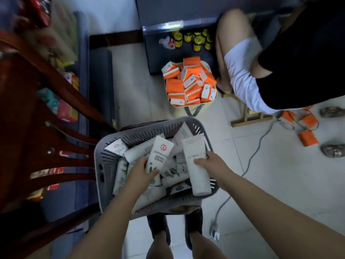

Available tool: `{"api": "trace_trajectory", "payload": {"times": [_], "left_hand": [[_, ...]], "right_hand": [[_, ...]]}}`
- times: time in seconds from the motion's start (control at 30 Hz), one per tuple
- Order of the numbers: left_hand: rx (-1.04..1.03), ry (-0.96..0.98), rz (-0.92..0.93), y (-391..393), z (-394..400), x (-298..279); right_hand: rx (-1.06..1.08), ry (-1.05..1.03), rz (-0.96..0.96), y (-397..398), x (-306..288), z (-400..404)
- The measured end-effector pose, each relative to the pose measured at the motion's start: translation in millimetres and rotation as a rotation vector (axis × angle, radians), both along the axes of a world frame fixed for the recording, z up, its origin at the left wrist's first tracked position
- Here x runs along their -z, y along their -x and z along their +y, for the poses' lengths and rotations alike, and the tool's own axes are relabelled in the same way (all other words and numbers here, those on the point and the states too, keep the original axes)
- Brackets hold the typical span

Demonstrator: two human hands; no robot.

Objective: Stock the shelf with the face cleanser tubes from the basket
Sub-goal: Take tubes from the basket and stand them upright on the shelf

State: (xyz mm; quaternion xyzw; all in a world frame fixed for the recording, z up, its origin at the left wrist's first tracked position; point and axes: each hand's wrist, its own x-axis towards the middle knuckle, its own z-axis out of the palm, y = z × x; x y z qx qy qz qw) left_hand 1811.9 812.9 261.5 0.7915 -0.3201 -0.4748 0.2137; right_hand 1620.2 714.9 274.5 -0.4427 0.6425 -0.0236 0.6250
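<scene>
Both bare forearms extend forward and downward. Left hand [141, 171] and right hand [209, 162]: fingers curled, thumbs forward, each grip closed.

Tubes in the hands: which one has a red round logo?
The tube in the left hand, the red-seal tube. The right hand's tube reads FLORAL, plain white.

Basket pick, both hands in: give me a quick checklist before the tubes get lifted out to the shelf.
1. Left hand wrapped on the red-seal tube: ok.
2. Right hand gripping the Floral tube: ok, thumb across its front.
3. Both tubes clear of the pile: cannot tell, their lower ends sit among other tubes.
4. Basket steady: cannot tell, its support is hidden.
5. Path to the shelf on the left: not ok, a wooden chair stands in between.
6. Floor: not ok, a loose cable lies by the feet.
</scene>
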Motion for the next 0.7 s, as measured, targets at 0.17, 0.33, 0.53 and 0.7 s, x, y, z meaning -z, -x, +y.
{"api": "trace_trajectory", "payload": {"times": [0.17,0.33,0.53,0.7], "left_hand": [[-0.359,0.146,0.099,-14.5,17.8,-93.4],[-0.587,0.383,0.033,-35.1,45.6,-191.4],[-0.727,0.694,-0.19,-48.1,108.7,-312.1],[-0.814,0.885,-0.358,-47.8,168.8,-398.4]], "right_hand": [[-0.077,0.08,-0.24,-29.3,-87.4,0.4],[-0.151,0.201,-0.505,-83.4,-178.8,6.5],[-0.272,0.173,-0.864,-144.8,-288.9,57.5],[-0.377,0.137,-1.133,-187.6,-370.4,116.3]]}}
